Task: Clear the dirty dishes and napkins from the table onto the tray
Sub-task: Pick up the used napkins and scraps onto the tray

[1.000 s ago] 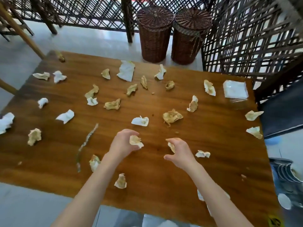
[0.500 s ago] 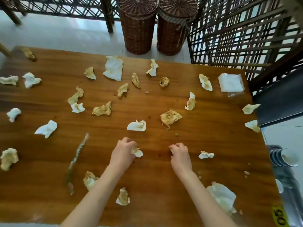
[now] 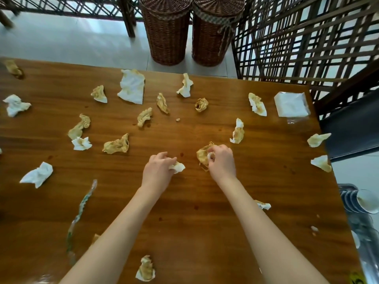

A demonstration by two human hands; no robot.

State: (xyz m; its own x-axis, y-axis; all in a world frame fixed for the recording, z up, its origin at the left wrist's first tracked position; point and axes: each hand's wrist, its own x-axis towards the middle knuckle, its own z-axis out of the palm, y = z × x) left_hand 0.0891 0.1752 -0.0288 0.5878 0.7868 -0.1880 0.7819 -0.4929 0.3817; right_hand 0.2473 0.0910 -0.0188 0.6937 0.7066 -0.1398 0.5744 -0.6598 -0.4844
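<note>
Two wicker baskets [image 3: 167,31] stand on the floor beyond the table [image 3: 184,222], beside a lattice screen [image 3: 297,37].

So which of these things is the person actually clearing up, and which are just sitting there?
Part of the job:
- crumpled napkins across the table
- stained napkin under the right hand
- white napkin in the left hand

Just there:
- wicker baskets
- lattice screen

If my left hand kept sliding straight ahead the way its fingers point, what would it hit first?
The left hand, already gripping a white napkin, points up and slightly right. Bare wood lies ahead first; the tiny crumb looks nearest that line, then probably the crumpled brown napkin.
</note>
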